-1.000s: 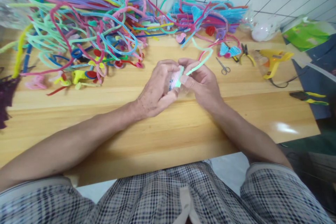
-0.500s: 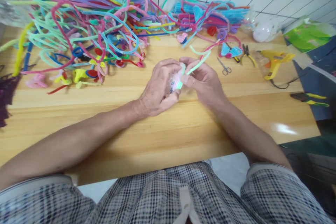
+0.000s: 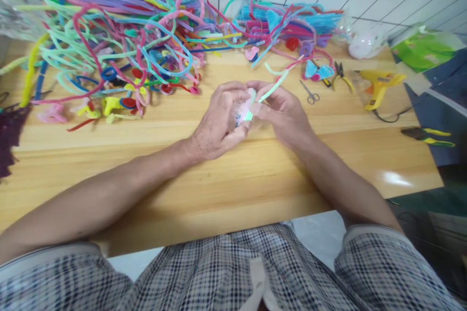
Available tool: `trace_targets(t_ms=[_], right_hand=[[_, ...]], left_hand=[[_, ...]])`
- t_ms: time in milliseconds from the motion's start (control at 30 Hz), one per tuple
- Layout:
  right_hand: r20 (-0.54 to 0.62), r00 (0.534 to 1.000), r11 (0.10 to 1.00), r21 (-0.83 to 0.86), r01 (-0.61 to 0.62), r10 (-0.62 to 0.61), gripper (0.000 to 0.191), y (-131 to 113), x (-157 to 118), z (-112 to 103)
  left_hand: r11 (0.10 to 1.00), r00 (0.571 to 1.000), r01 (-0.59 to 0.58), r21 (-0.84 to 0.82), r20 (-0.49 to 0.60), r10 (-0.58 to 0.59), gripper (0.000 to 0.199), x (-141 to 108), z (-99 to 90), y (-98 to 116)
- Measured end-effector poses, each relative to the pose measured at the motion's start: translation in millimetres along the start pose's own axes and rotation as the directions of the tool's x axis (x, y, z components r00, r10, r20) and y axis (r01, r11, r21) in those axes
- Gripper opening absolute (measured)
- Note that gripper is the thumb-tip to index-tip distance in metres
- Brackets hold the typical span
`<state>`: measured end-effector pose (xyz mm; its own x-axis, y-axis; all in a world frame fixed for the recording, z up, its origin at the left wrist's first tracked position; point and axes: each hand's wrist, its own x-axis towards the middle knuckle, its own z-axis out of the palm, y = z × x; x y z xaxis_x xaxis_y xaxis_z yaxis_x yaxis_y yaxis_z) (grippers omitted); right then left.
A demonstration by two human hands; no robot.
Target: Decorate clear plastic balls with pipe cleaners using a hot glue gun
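Between my hands is a small clear, rounded plastic piece [image 3: 239,112] with a pink and pale green band along one side; its full shape is hidden by my fingers. My left hand [image 3: 224,121] is closed around it from the left. On the right, my right hand [image 3: 282,114] pinches a light green pipe cleaner [image 3: 273,88] against the edge of the piece, thumb on top. The free end of the pipe cleaner sticks up and to the right past the fingers. Small scissors [image 3: 311,92] lie just beyond my right hand.
A tangled heap of coloured pipe cleaners [image 3: 120,48] spreads along the back left. Bundles of blue pipe cleaners [image 3: 314,20] lie farther right. Yellow-handled pliers [image 3: 343,78], a yellow glue gun [image 3: 381,86] and another cutting tool [image 3: 428,136] rest at the right.
Both hands keep nearly the same hold on the plastic piece and the green pipe cleaner. The view has shifted very slightly.
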<state>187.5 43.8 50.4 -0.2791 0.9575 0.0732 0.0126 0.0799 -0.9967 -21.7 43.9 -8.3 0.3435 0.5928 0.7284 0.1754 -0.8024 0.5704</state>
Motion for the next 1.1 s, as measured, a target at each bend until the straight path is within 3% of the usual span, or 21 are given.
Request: trace_targets(t_ms=[333, 633, 900, 1100], right_hand=[[0.195, 0.981, 0.99, -0.138, 0.026, 0.002, 0.037, -17, 10, -23], [0.307, 0.952, 0.965, -0.244, 0.094, -0.015, 0.03, -32, 11, -34], [0.13, 0.991, 0.984, -0.174, 0.027, -0.004, 0.03, -34, 5, -25], [0.185, 0.982, 0.97, -0.233, 0.069, -0.025, 0.033, -36, 8, -28]], left_hand=[[0.996, 0.999, -0.007, 0.086, 0.049, 0.003, 0.054, -1, -2.7, 4], [0.999, 0.995, -0.031, 0.015, 0.098, 0.029, 0.056, 2, -5.6, 6], [0.998, 0.993, -0.024, 0.056, 0.12, 0.017, 0.055, 3, -7.6, 8], [0.998, 0.992, -0.043, 0.035, 0.119, 0.039, 0.055, 4, -8.1, 8]])
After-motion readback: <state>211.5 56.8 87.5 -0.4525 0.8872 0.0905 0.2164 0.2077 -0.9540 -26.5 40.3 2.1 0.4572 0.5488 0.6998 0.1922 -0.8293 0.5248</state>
